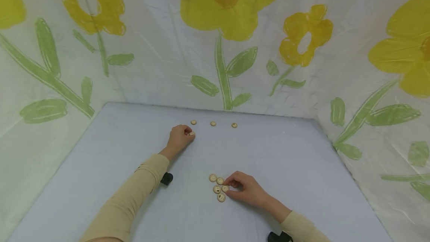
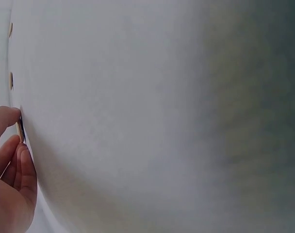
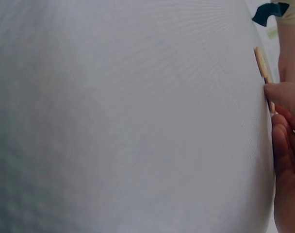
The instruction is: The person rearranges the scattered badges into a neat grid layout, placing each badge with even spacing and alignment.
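Note:
Towards the back of the table, my left hand (image 1: 179, 137) pinches a small round wooden disc (image 1: 192, 133) between thumb and fingers. In the left wrist view that disc (image 2: 20, 130) stands out edge-on at the table surface. Three similar discs form a spaced row behind the hand: a left disc (image 1: 193, 122), a middle disc (image 1: 213, 123) and a right disc (image 1: 234, 125). Nearer the front, my right hand (image 1: 248, 189) has thumb and fingertips around one disc (image 1: 225, 188) of a loose cluster. Several pale discs with dark marks, such as the lowest disc (image 1: 221, 197), lie beside it.
A pale cloth-covered table (image 1: 289, 160) spreads under both hands. Behind it and at its sides hangs a white sheet (image 1: 151, 74) painted with yellow flowers. Dark wrist devices show under the left sleeve (image 1: 134, 193) and by the right sleeve (image 1: 302, 229).

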`<state>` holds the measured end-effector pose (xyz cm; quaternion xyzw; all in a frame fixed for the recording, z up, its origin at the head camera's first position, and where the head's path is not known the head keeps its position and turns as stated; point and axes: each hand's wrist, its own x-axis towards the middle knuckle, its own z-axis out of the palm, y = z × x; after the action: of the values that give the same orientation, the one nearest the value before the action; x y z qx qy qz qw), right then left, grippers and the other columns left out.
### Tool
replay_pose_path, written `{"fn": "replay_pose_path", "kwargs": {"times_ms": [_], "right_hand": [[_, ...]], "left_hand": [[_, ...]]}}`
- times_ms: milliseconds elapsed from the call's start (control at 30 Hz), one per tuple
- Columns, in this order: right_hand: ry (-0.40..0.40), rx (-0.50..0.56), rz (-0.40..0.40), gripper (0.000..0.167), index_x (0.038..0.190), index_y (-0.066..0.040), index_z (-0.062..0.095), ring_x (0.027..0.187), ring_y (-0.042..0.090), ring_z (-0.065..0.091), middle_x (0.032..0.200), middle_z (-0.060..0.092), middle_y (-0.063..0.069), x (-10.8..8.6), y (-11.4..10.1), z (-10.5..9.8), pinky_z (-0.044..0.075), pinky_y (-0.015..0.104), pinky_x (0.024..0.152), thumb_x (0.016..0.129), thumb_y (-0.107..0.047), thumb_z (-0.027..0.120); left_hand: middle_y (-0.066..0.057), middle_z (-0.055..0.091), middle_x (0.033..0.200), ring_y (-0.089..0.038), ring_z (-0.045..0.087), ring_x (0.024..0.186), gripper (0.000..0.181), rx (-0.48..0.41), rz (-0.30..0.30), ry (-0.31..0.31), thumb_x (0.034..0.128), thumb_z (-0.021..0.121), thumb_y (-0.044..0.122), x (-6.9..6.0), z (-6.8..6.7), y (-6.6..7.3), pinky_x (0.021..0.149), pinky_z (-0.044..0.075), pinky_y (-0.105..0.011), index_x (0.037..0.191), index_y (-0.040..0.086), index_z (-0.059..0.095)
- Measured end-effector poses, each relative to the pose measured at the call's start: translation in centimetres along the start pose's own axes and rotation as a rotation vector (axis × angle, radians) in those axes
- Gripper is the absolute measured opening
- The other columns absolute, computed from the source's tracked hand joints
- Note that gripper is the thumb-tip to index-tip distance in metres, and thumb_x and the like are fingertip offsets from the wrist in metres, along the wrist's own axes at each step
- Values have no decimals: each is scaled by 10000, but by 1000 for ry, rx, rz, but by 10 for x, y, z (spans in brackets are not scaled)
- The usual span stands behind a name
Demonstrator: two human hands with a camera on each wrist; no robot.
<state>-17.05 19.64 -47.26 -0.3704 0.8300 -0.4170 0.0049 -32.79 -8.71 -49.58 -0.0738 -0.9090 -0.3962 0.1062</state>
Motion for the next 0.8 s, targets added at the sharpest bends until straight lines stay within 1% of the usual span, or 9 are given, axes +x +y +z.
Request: {"fn": "replay_pose_path", "kwargs": {"times_ms": [200,300,533,800], "right_hand": [[-3,1,15,232,1017,-12,660,816,287,603,954,655,113,0,-1,0,528,318,720,808,31,752],[-5,1,19,233,1021,-14,659,819,287,602,957,654,112,0,-2,0,527,316,723,811,30,749],[-5,0,5,235,1022,-16,659,818,282,602,960,654,108,-1,0,1,527,316,721,810,30,750],[9,-4,-9,241,1012,-9,661,806,284,602,946,656,120,-1,0,1,528,318,713,797,44,757]], "left_hand": [[-112,635,840,-247,572,778,182,-8,-38,-21,806,693,94,-2,-2,2,730,480,-400,943,-27,692],[-119,632,846,-252,569,783,190,-17,-45,-27,808,697,94,-2,-3,3,732,479,-400,949,-33,688],[-118,640,859,-248,575,800,201,-33,-46,-26,806,705,101,-3,-3,0,744,478,-395,956,-32,691],[-132,643,862,-260,576,808,211,-65,-39,-14,816,717,101,-5,-7,2,748,475,-403,966,-45,691]]}}
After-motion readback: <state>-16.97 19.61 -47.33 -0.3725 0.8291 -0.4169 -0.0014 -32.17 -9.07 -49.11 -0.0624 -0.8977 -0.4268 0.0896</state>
